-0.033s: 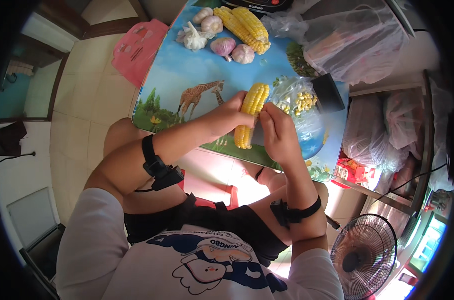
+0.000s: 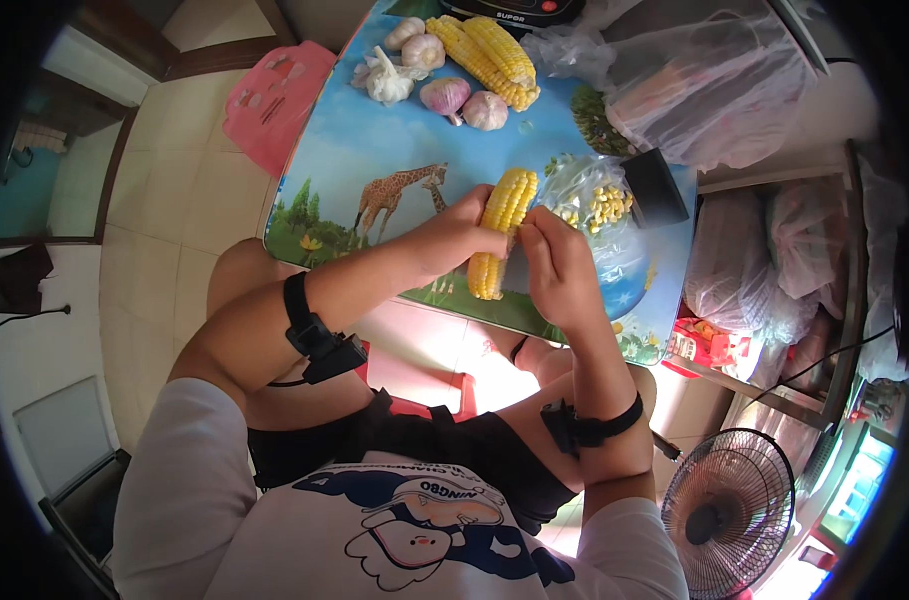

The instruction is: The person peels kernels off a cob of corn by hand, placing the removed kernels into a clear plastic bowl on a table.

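Near the front of the table [image 2: 335, 150], the left hand [image 2: 467, 225] clasps a corn cob [image 2: 516, 192] while the right hand [image 2: 563, 268] curls against it, any pinch hidden from me, seemingly mid-shelling, which calls for steady thumb pressure next.

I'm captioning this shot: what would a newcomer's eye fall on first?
Probably the yellow ear of corn near the middle of the picture, gripped by the left hand, with the right hand at its right side. Next might come the loose kernels on clear plastic to the right, and the garlic bulbs toward the far end of the table.
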Available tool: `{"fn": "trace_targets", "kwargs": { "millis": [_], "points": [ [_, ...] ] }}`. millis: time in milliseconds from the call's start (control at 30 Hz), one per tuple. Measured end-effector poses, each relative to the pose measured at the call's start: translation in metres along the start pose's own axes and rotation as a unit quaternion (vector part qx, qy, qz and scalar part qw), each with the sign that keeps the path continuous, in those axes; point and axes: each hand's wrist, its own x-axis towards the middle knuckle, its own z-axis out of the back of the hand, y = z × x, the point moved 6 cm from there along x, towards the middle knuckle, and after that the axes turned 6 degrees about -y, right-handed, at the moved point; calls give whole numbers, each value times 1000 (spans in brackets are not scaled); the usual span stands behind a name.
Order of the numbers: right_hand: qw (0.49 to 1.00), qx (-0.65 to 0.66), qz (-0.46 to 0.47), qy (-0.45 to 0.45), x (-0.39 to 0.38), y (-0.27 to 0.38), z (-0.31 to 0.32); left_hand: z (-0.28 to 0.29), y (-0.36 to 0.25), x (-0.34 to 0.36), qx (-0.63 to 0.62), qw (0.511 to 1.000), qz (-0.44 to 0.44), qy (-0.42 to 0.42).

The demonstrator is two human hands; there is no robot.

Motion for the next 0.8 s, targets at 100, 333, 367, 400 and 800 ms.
{"fn": "trace_targets", "kwargs": {
  "millis": [100,333,367,400,800],
  "points": [
    [996,33,20,-79,0,1,21,2,6,1,-19,999,27,5],
    [967,-71,-57,-240,7,-49,80,0,9,3,-47,998,35,-5],
    [966,-72,-57,-240,8,-51,78,0,9,4,-40,999,35,-6],
    [967,-109,-37,-227,8,-51,75,0,9,4,-40,999,34,-5],
    [964,-84,28,-250,3,-5,61,-1,2,-2,12,1000,14,-8]
  ]
}}
